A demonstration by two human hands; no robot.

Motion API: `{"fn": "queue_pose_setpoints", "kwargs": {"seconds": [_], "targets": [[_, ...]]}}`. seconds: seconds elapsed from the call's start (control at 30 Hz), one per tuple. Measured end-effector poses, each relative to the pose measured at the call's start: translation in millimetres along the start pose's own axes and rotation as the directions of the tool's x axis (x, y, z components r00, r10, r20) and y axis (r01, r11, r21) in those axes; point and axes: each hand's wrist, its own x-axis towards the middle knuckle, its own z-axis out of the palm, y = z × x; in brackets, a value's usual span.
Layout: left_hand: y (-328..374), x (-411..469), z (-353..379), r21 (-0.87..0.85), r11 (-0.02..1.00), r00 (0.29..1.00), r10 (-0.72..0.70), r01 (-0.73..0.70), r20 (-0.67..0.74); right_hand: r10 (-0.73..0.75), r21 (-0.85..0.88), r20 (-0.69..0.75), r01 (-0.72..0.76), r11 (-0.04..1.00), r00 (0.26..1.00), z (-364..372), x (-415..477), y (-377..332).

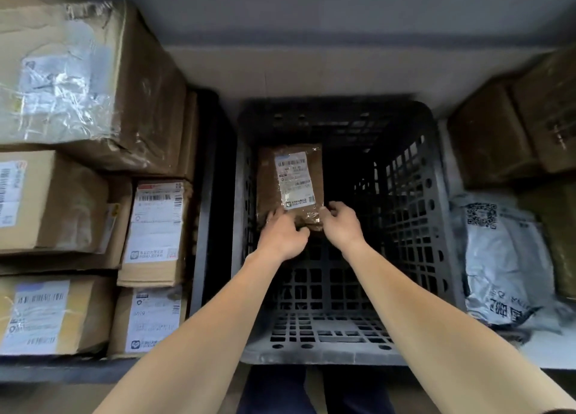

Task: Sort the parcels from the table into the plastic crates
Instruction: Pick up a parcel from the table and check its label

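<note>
parcel (pixel 290 180): small flat brown packet, white label up, wrapped in clear tape; sat inside the crate (pixel 436 201), by its left wall. Couldn't tell if it was resting on the floor or held just off it.
left hand (pixel 282 234): fingers curled over the near-left corner, gripping.
right hand (pixel 343 223): pinched the near-right corner.
handling: judged light and fairly stiff; glossy tape likely slippery. Near corners looked the best hold.
edges: tall lattice walls all round; forearms crossed the near rim.
room: open floor right of the parcel.
flanks: cardboard boxes (pixel 62 195) left, grey poly bag (pixel 505 257) right.
</note>
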Motion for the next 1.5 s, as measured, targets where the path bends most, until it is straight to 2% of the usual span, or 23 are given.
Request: {"fn": "queue_pose_setpoints", "kwargs": {"seconds": [0.17,0.37,0.5,0.7,0.9,1.13,1.23,1.37,1.5], "targets": [[35.1,-25.8,2.2,-0.094,0.994,0.999,0.049,-0.049,-0.006,-0.065,0.092,-0.023,0.066,0.994,0.998,-45.4,-39.4,3.8],[125.9,-96.1,48.4,-0.208,0.942,0.963,0.241,-0.262,-0.118,-0.226,0.215,-0.140,0.253,0.943,0.964,-139.1,-123.4,27.9],[184.3,-147.8,102.9,-0.279,0.883,0.924,0.336,-0.377,-0.185,-0.297,0.269,-0.212,0.348,0.898,0.931,-209.7,-179.1,77.7],[266.1,-214.8,208.5,-0.317,0.835,0.891,0.398,-0.450,-0.217,-0.255,0.362,-0.321,0.367,0.857,0.912,-320.4,-230.4,176.3],[325.7,-234.3,260.9,-0.390,0.823,0.908,0.339,-0.412,-0.245,-0.201,0.412,-0.404,0.374,0.831,0.892,-410.1,-235.0,224.4],[373.4,-200.3,247.6,-0.438,0.805,0.898,0.251,-0.400,-0.360,-0.270,0.361,-0.424,0.434,0.825,0.865,-475.6,-192.1,202.1],[385.3,-175.9,239.1,-0.488,0.796,0.902,0.161,-0.359,-0.401,-0.292,0.329,-0.431,0.450,0.830,0.854,-497.3,-168.2,191.7],[390.9,-150.2,236.1,-0.561,0.776,0.920,0.061,-0.289,-0.388,-0.280,0.278,-0.380,0.397,0.875,0.882,-514.7,-142.6,186.1],[392.7,-142.8,244.5,-0.612,0.740,0.924,0.034,-0.280,-0.382,-0.298,0.242,-0.304,0.376,0.895,0.905,-521.8,-130.0,187.4]]}}
